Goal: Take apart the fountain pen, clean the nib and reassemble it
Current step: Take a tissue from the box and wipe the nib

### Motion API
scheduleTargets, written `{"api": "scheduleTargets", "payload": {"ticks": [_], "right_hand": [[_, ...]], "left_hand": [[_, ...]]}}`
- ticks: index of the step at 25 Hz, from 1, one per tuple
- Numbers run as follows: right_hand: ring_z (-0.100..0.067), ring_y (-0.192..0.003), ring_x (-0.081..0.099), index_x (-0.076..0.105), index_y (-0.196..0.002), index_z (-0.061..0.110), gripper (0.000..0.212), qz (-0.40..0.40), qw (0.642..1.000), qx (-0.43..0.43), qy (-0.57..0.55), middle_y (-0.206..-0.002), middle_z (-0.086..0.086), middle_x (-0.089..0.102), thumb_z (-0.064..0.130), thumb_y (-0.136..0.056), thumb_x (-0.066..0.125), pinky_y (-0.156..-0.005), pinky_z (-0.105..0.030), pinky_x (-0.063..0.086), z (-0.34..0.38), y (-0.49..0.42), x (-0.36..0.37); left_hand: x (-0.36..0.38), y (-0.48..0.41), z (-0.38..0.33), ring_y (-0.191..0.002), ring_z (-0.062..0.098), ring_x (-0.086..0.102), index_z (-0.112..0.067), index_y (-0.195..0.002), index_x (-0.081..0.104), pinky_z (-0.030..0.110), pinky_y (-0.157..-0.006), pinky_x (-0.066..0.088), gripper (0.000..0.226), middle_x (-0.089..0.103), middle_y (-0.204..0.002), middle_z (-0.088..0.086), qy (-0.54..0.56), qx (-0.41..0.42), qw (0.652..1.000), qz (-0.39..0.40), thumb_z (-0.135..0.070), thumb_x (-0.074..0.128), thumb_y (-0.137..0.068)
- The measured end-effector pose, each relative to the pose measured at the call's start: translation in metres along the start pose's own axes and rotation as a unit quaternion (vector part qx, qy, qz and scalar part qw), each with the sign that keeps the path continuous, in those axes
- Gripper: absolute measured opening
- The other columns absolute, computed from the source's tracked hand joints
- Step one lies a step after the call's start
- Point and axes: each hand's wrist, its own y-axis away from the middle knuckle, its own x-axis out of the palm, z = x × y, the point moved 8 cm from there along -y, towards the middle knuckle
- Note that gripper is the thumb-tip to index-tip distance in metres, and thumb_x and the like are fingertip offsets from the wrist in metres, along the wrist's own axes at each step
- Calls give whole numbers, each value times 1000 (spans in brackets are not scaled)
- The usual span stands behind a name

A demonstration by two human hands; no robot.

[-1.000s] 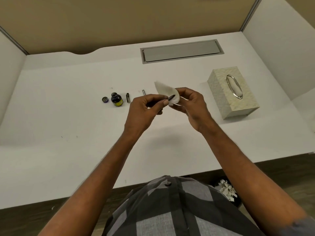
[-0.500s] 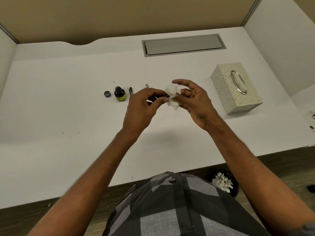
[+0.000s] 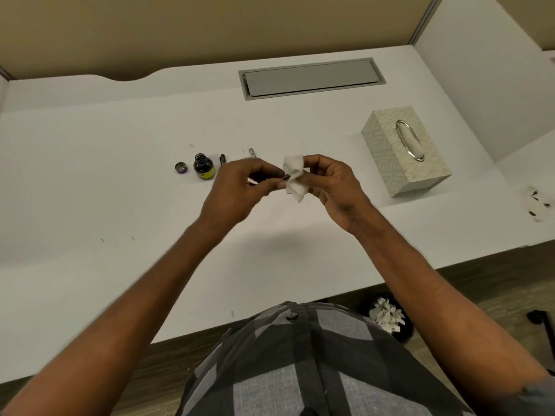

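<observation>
While left hand (image 3: 240,187) pinches pen section (image 3: 253,182), right hand (image 3: 330,187) grips tissue (image 3: 295,178).

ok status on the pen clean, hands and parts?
Left hand pinching nib section. Right hand holding tissue around its tip. Ink bottle open on desk; nothing in the way.

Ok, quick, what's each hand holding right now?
Left hand: closed on the pen section.
Right hand: closed on the tissue, pinched round the pen's tip.

White tissue (image 3: 294,178), cream leaf-patterned tissue box (image 3: 402,151), grey checked shirt (image 3: 300,364), white desk (image 3: 90,175).
</observation>
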Motion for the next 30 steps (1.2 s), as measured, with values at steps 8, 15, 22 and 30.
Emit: {"api": "scheduleTargets", "payload": {"ticks": [8,15,22,30], "right_hand": [[-28,-90,67,71,-109,11,23,-31,999,-12,-1,-96,-18,69,2,-89,74,-86,-38,56,-4,4,-3],[-14,-84,75,69,-109,10,21,-27,999,-10,-39,-98,-1,78,-6,-97,61,-83,-29,57,-7,-2,4],[-16,-88,74,70,-121,4,23,-32,999,-12,-14,-103,-9,76,3,-98,65,-81,-26,58,-1,3,-7],[-17,-82,74,71,-118,2,20,24,998,-17,54,-92,-7,77,6,-98,66,-79,-26,57,2,10,22]], "left_hand": [[11,-1,17,-79,11,71,-15,-106,79,27,-78,60,18,77,-96,10,103,-113,985,78,-22,74,-91],[11,10,23,-75,9,64,-10,-102,77,19,-74,57,13,70,-92,9,220,-203,951,80,-16,73,-91],[-1,20,30,-73,13,62,-6,-104,77,21,-73,57,17,68,-80,2,251,-214,944,22,-13,76,-89],[7,21,22,-76,9,66,-17,-97,78,22,-76,58,7,72,-89,4,232,-190,953,51,-17,74,-91]]}}
